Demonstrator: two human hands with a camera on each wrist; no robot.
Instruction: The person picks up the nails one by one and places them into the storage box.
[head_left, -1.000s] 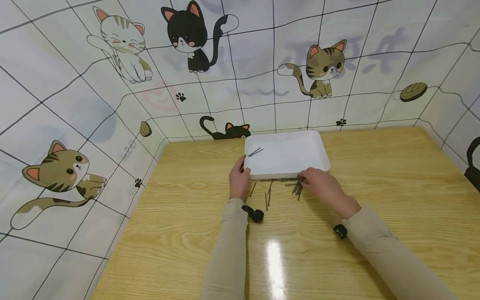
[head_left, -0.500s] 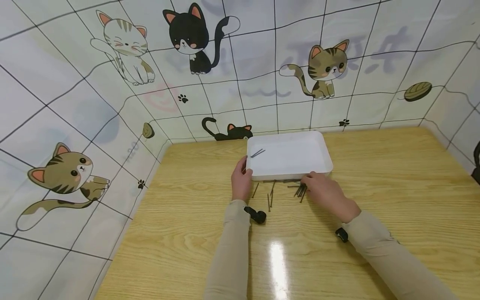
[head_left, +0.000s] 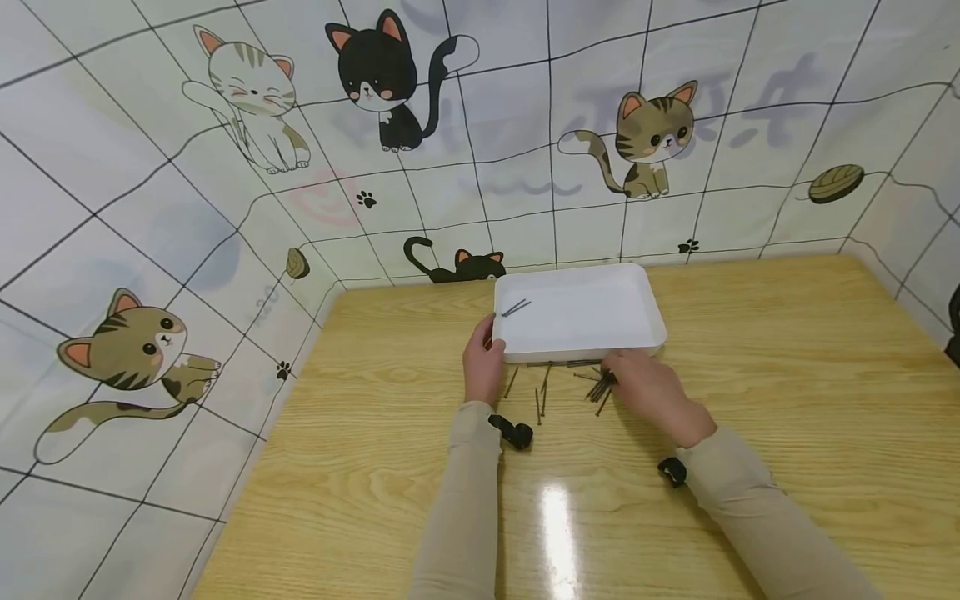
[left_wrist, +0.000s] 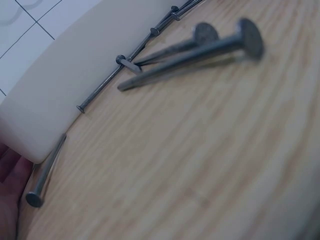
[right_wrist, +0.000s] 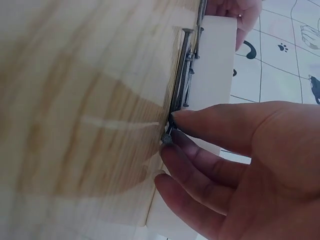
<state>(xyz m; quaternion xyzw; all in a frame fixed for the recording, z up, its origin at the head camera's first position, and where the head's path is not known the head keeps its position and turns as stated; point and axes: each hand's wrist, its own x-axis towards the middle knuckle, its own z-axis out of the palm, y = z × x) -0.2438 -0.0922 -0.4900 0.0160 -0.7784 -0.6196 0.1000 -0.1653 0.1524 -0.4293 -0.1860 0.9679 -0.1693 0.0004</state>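
Note:
A shallow white tray point(head_left: 581, 312) sits on the table, with a couple of nails point(head_left: 516, 307) inside at its left end. My left hand point(head_left: 483, 367) holds the tray by its front left corner, thumb at the front. Along the tray's front wall point(left_wrist: 75, 75) lie several loose grey nails point(head_left: 540, 404), one nail point(left_wrist: 45, 175) close to the left hand. By the front right part, my right hand point(head_left: 648, 387) is bent over a small bunch of nails point(head_left: 600, 387). Its thumb and fingertips pinch a nail point(right_wrist: 168, 136) by the head end.
The wooden table point(head_left: 360, 475) meets a wall covering point(head_left: 517, 125) printed with cartoon cats behind the tray. Black wrist cameras point(head_left: 513, 432) sit on both cuffs. A dark object point(head_left: 954, 329) shows at the right edge.
The right hand shifts slightly among the bunch of nails, and a few of them are rearranged at its fingertips. The left hand and the tray stay in place.

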